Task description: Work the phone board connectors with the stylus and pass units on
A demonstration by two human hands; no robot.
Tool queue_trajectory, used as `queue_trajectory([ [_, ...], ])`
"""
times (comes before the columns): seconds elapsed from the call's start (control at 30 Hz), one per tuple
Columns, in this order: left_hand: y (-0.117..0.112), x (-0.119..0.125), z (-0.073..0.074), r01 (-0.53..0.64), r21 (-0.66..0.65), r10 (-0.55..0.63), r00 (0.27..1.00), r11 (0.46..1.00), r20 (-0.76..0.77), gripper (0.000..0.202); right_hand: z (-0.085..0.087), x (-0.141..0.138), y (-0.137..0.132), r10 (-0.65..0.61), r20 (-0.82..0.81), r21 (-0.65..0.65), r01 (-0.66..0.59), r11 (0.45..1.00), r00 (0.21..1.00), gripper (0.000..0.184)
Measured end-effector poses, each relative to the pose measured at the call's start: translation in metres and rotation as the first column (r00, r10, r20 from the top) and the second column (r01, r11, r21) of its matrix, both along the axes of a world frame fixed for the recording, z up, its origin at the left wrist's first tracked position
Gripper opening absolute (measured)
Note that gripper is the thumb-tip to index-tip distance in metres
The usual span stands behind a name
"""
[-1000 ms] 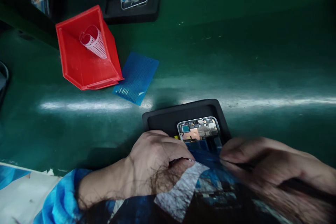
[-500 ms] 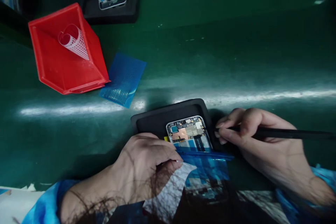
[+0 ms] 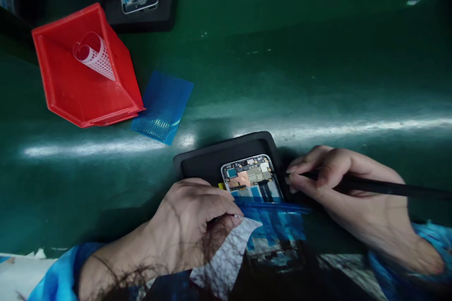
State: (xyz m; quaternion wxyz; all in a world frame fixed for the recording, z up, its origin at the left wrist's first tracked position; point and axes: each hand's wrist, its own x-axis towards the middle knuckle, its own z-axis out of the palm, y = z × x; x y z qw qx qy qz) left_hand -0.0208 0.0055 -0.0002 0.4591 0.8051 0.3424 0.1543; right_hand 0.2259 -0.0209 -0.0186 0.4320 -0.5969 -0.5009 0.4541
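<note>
Your green bench top (image 3: 282, 56) shows pale streaks of glare. On it, the red bin (image 3: 70, 89) holds a curled white sheet dotted with red (image 3: 93, 54). Beside the bin lies a blue sheet with a fine dotted grid (image 3: 163, 106). The tray (image 3: 212, 160) under your work is matt black. The opened phone (image 3: 250, 178) shows a copper patch, a small blue square and grey parts inside a silver rim. The stick (image 3: 388, 189) in your right hand (image 3: 353, 197) is black, your sleeves (image 3: 60, 277) bright blue.

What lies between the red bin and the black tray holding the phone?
In the head view, a blue perforated sheet on the green mat, touching the red bin, apart from the black tray.
</note>
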Motion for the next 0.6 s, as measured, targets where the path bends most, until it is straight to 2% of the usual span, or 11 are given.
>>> queue_trajectory([
  [0.2, -0.0002, -0.0002, -0.0007, -0.009, -0.002, 0.010, 1.000, 1.000, 0.028, 0.009, 0.0062, -0.0029, -0.0048, 0.081, 0.148, 0.153, -0.103, 0.983, 0.986, 0.028],
  [0.37, -0.0024, -0.0017, -0.0032, -0.022, -0.023, 0.022, 0.999, 1.000, 0.024, 0.008, 0.0027, -0.0020, -0.0055, 0.031, 0.080, 0.112, -0.040, 0.993, 0.996, 0.028],
  [0.6, -0.0010, -0.0023, -0.0020, -0.005, -0.110, 0.007, 1.000, 0.994, 0.018, 0.010, 0.0016, -0.0036, -0.0016, 0.054, 0.056, 0.093, -0.059, 0.994, 0.997, 0.029],
])
